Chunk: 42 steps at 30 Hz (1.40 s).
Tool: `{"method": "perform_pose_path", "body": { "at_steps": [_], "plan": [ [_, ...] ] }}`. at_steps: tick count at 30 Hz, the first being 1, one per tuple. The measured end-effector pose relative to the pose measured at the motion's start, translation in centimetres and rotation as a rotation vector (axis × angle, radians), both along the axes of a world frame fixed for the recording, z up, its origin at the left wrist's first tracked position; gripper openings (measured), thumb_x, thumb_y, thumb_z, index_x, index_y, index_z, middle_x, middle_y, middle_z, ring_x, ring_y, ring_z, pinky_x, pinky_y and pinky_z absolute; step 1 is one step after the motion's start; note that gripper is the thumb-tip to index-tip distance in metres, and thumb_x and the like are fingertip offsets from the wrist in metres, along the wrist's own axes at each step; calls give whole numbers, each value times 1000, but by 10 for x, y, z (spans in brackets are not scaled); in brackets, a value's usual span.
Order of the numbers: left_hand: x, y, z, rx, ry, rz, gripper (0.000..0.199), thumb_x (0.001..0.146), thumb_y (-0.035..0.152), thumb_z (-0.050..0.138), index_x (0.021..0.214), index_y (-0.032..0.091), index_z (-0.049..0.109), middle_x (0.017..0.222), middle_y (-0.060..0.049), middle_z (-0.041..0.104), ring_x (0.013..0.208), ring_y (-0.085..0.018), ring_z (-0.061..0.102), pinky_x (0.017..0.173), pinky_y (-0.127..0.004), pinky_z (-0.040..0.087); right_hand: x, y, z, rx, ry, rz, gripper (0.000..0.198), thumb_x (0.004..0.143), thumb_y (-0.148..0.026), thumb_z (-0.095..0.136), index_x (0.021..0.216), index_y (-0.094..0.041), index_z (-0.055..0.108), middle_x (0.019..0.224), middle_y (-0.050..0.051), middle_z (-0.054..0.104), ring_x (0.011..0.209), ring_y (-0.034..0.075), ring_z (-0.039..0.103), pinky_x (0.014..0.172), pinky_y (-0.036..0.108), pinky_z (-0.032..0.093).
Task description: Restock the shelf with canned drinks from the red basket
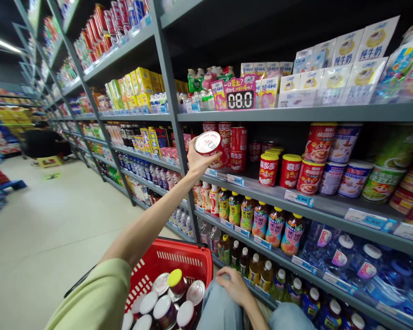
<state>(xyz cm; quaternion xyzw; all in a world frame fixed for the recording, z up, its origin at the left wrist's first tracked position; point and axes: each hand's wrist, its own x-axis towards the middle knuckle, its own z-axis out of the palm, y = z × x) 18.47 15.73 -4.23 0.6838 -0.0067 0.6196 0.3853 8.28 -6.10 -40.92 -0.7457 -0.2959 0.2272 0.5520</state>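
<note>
My left hand is stretched out to the shelf, its fingers wrapped round a red can with a white, ring-pull lid tilted toward me. Just behind it, stacked red cans stand on the middle shelf. To their right are shorter red cans with yellow lids. My right hand lies over my knee with its fingers loosely extended and nothing in it. Below my left arm, a red shopping basket contains several cans, one with a yellow cap; my sleeve hides part of the basket.
A grey shelf upright stands left of the held can. Bottled drinks line the shelf below, and milk cartons fill the one above. On the left, the aisle floor runs back to a person near a yellow stool.
</note>
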Motion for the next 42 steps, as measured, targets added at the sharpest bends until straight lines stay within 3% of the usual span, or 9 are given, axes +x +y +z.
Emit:
{"method": "perform_pose_path", "body": {
  "at_steps": [7, 14, 28, 37, 42],
  "plan": [
    [21, 12, 2, 10, 72, 67, 94, 49, 32, 99, 131, 17, 56, 133, -10, 66, 128, -28, 63, 115, -39, 48, -2, 9, 1, 10, 34, -5, 29, 82, -37, 66, 99, -20, 81, 110, 7, 79, 114, 29, 69, 101, 34, 46],
    [34, 18, -11, -114, 213, 124, 93, 52, 39, 99, 133, 20, 56, 130, -8, 70, 123, -26, 66, 112, -38, 51, -2, 13, -4, 2, 53, -24, 28, 80, -36, 68, 99, -20, 81, 109, 8, 79, 112, 29, 69, 101, 36, 45],
    [48, 40, -12, -96, 489, 145, 96, 57, 47, 96, 142, 21, 59, 134, -10, 71, 128, -26, 65, 113, -36, 49, 0, 23, -19, 40, 99, -43, 24, 80, -34, 67, 96, -21, 80, 109, 7, 78, 113, 30, 67, 103, 37, 43],
    [52, 42, -15, -94, 638, 90, 92, 66, 50, 91, 143, 15, 53, 130, -15, 71, 120, -28, 68, 107, -39, 53, 0, 22, -13, 79, 147, -35, 26, 77, -36, 66, 92, -20, 79, 105, 8, 79, 109, 30, 69, 101, 38, 46],
    [51, 34, -28, 35, 576, 161, 107, 58, 40, 96, 147, 9, 44, 144, -24, 57, 139, -35, 54, 117, -43, 44, -2, 20, -19, 137, 157, -53, 27, 78, -40, 66, 91, -20, 79, 99, 8, 79, 103, 30, 70, 96, 39, 47]
  ]
}}
